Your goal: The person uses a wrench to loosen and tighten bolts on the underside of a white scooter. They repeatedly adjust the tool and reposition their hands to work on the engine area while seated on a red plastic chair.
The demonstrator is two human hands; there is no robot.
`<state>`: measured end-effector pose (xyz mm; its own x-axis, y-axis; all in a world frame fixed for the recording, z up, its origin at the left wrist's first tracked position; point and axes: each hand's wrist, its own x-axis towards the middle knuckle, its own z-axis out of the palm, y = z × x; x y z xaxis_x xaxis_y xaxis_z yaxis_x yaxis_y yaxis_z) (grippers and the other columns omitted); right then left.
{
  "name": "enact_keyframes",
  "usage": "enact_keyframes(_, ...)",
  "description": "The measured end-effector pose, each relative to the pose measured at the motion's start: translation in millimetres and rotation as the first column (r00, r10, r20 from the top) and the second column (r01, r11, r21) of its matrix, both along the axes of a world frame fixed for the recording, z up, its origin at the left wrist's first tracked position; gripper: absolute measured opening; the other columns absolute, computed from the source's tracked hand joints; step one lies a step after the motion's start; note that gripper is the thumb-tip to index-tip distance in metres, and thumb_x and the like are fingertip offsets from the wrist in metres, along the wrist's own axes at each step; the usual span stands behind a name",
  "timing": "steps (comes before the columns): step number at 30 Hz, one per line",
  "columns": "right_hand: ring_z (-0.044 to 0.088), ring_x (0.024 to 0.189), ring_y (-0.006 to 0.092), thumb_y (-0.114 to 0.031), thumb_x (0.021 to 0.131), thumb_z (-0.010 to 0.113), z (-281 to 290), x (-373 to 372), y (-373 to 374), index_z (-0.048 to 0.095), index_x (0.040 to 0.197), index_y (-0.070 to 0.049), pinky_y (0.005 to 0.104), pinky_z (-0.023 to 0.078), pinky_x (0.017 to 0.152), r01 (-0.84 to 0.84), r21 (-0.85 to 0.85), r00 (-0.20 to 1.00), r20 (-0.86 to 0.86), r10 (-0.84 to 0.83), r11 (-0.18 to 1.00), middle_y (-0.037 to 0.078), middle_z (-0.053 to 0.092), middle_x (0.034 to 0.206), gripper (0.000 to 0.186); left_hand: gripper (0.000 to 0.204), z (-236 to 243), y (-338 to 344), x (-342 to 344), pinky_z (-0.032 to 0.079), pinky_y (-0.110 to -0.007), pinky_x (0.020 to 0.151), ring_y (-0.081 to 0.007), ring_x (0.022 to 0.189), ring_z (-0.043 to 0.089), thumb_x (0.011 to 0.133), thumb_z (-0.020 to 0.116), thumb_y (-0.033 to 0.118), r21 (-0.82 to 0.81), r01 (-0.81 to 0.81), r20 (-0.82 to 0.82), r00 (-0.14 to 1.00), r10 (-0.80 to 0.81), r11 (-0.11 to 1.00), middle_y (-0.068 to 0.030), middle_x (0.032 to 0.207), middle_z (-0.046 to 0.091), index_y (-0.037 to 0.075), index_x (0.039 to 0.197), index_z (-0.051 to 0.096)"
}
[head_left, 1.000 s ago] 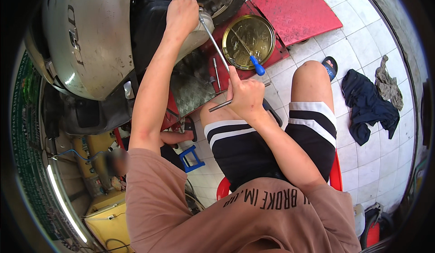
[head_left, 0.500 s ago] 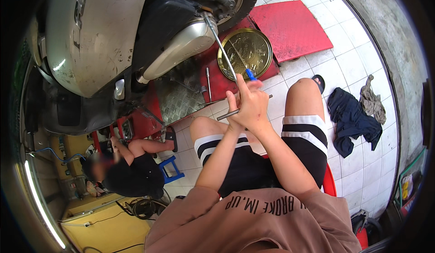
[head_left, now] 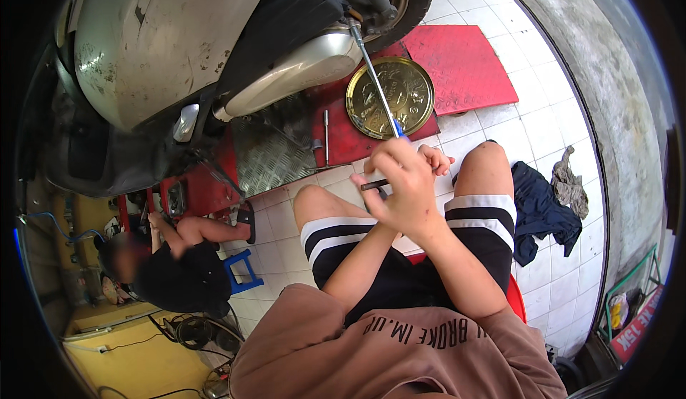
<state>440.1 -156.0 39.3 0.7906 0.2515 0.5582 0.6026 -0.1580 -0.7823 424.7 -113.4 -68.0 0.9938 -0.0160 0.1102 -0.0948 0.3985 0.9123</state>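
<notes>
A T-handle wrench (head_left: pixel 375 77) runs from a fastener by the scooter's rear wheel (head_left: pixel 409 13) back to my hands. My right hand (head_left: pixel 409 191) lies on top at the crossbar, fingers bent. One bar end shows between its thumb and fingers. My left hand (head_left: pixel 436 159) reaches underneath, mostly hidden by the right; its curled fingers come out on the right, around the bar's far side. Just past my hands, a blue handle (head_left: pixel 399 129) shows beside the shaft, at the edge of a round gold metal lid (head_left: pixel 429 116).
The scooter (head_left: pixel 171 34) stands on a red lift platform (head_left: pixel 464 70). A second metal tool (head_left: pixel 326 138) lies on it. At right, dark cloth (head_left: pixel 543 209) and a grey rag (head_left: pixel 569 184) lie on tiles. Another person (head_left: pixel 189 274) sits at lower left near a blue stool (head_left: pixel 243 270).
My hands have shifted around the crossbar: the right hand's fingers are now bent, and the left hand's fingers show on the right. The view has moved slightly.
</notes>
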Motion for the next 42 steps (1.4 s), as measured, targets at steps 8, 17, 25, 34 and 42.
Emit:
enact_keyframes(8,0.042,0.034,0.0270,-0.020,0.083,0.068,-7,-13,29,0.047,0.045,-0.005,0.0363,0.032,0.038,-0.116,-0.043,0.993,-0.007,0.116,0.992,0.008,0.043,0.041,0.046,0.026,5,7,-13,0.036,-0.044,0.102,-0.0185,0.074,0.046,0.094,0.048,0.017,0.129,-0.091,0.177,0.982,0.067,0.987,-0.0028,0.072,0.040,0.009,0.073,0.033)
enact_keyframes(17,0.042,0.035,0.0279,-0.021,0.084,0.068,-10,-11,32,0.045,0.046,-0.006,0.0377,0.032,0.038,-0.145,-0.051,0.989,-0.009,0.145,0.988,0.009,0.040,0.041,0.047,0.042,-12,20,-8,0.028,-0.034,0.068,-0.0190,0.065,0.026,0.090,0.043,0.041,-0.071,0.077,0.187,0.980,-0.063,0.994,-0.0005,0.069,0.025,0.008,0.069,0.028)
enact_keyframes(25,0.041,0.035,0.0276,-0.019,0.083,0.069,-16,-12,34,0.043,0.047,-0.005,0.0374,0.030,0.038,-0.143,0.003,0.990,-0.004,0.143,0.990,0.009,0.039,0.042,0.047,0.042,-18,27,-10,0.026,-0.034,0.068,-0.0190,0.068,0.023,0.085,0.049,0.039,-0.072,0.138,0.177,0.976,-0.124,0.988,-0.0001,0.072,0.021,0.007,0.070,0.027)
enact_keyframes(34,0.037,0.035,0.0272,-0.018,0.082,0.070,-16,-12,36,0.040,0.047,-0.005,0.0372,0.028,0.038,-0.143,0.076,0.989,-0.019,0.145,0.987,0.008,0.036,0.042,0.048,0.038,-11,35,-10,0.026,-0.034,0.068,-0.0192,0.068,0.023,0.088,0.049,0.030,-0.044,0.197,0.178,0.966,-0.186,0.979,-0.0003,0.072,0.021,0.007,0.070,0.026)
enact_keyframes(42,0.035,0.034,0.0260,-0.018,0.082,0.070,-12,-13,36,0.039,0.047,-0.005,0.0369,0.026,0.039,-0.142,0.125,0.988,-0.041,0.149,0.982,0.008,0.033,0.042,0.049,0.032,-11,46,-17,0.028,-0.034,0.070,-0.0196,0.070,0.025,0.090,0.049,0.023,0.050,0.207,0.119,0.970,-0.212,0.977,-0.0011,0.073,0.024,0.006,0.072,0.028)
